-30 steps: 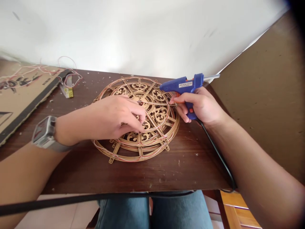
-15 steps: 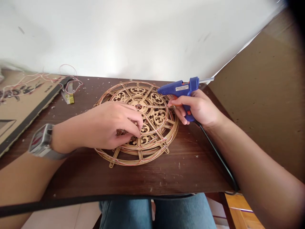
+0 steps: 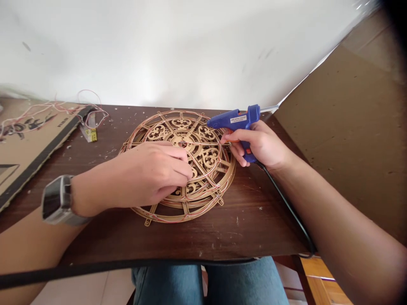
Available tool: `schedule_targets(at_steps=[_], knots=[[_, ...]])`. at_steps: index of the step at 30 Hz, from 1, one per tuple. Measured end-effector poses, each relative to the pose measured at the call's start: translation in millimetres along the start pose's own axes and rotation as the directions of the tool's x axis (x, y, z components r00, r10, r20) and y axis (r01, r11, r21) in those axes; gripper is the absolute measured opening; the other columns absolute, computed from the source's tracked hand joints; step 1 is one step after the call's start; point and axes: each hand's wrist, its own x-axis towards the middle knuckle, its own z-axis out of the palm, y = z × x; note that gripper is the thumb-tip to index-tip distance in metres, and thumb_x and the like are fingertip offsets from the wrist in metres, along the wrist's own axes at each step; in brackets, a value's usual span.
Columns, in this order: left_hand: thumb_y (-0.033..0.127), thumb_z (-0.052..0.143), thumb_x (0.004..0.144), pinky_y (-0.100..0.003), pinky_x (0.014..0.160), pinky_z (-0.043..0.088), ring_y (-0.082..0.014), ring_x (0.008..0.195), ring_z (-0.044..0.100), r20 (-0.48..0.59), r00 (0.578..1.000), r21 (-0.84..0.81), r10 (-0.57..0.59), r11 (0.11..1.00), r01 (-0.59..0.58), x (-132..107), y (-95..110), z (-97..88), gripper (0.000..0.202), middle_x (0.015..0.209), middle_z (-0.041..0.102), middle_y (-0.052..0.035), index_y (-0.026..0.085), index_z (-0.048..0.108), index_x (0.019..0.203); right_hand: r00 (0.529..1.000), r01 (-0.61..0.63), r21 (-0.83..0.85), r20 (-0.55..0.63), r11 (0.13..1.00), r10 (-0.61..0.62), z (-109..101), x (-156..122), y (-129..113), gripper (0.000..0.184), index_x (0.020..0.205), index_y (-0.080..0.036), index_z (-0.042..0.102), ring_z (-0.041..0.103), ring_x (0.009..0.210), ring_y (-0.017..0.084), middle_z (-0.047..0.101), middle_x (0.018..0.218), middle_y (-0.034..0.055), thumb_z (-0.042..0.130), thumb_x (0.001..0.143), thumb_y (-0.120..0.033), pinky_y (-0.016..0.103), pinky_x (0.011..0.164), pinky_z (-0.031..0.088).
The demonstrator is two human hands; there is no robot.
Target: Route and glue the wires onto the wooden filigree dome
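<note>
A round openwork wooden frame (image 3: 177, 138), made of stacked rings with spokes and curled ornaments, lies flat on the brown table (image 3: 222, 235). Thin red and white wires (image 3: 203, 143) run along its spokes and rims. My left hand (image 3: 159, 171) rests over the frame's left part, its fingers curled and pinched together; whatever lies between the fingertips is hidden. In my right hand (image 3: 265, 144) is a blue glue gun (image 3: 233, 120), gripped by its handle, with its nozzle pointing left above the frame's right edge. A clear glue stick (image 3: 269, 109) pokes out of its rear.
Printed cardboard (image 3: 38, 144) lies at the left, with loose wires (image 3: 41, 106) and a small yellow-marked piece (image 3: 92, 134) by its edge. The gun's black cord (image 3: 286, 207) runs to the front right. A white wall (image 3: 159, 51) and a brown panel (image 3: 346, 127) bound the table.
My left wrist has turned a little and its fingers have drawn closer together over the frame. The glue gun stays in my right hand, almost still. The view has shifted slightly.
</note>
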Motion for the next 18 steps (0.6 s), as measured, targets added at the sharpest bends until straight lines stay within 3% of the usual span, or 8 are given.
schedule_targets(at_steps=[8,14,18], knots=[[0.001,0.049,0.114,-0.036,0.084,0.055,-0.0221,0.102,0.073,-0.02,0.996,0.117,0.083,0.99,-0.08,0.9,4.9,0.7,0.041,0.097,0.077,-0.0054,0.019,0.067,0.082,1.0,0.003,0.039,-0.03,0.999,-0.002,1.4,1.7,1.8,0.016,0.071,-0.021,0.069,0.048,0.03,0.015,0.054,0.042,-0.0007,0.078,0.077,-0.034,0.029,0.036,0.028],[0.006,0.056,0.117,-0.038,0.098,0.061,-0.0208,0.096,0.073,0.013,0.991,0.165,0.131,0.978,-0.132,-1.2,3.9,8.6,0.037,0.098,0.077,-0.0046,0.019,0.071,0.086,1.0,-0.009,0.049,-0.025,0.999,0.01,1.0,3.2,2.5,0.016,0.07,-0.021,0.07,0.05,0.03,0.015,0.054,0.042,-0.0009,0.078,0.077,-0.034,0.028,0.036,0.028],[0.01,0.05,0.121,-0.038,0.099,0.061,-0.0207,0.102,0.074,0.009,0.99,0.18,0.139,0.974,-0.138,-2.2,6.0,7.4,0.043,0.102,0.08,-0.0055,0.021,0.072,0.085,0.999,-0.015,0.05,-0.029,0.999,0.016,0.5,3.8,3.5,0.018,0.07,-0.021,0.07,0.05,0.03,0.015,0.054,0.042,-0.0009,0.08,0.075,-0.035,0.028,0.036,0.028]])
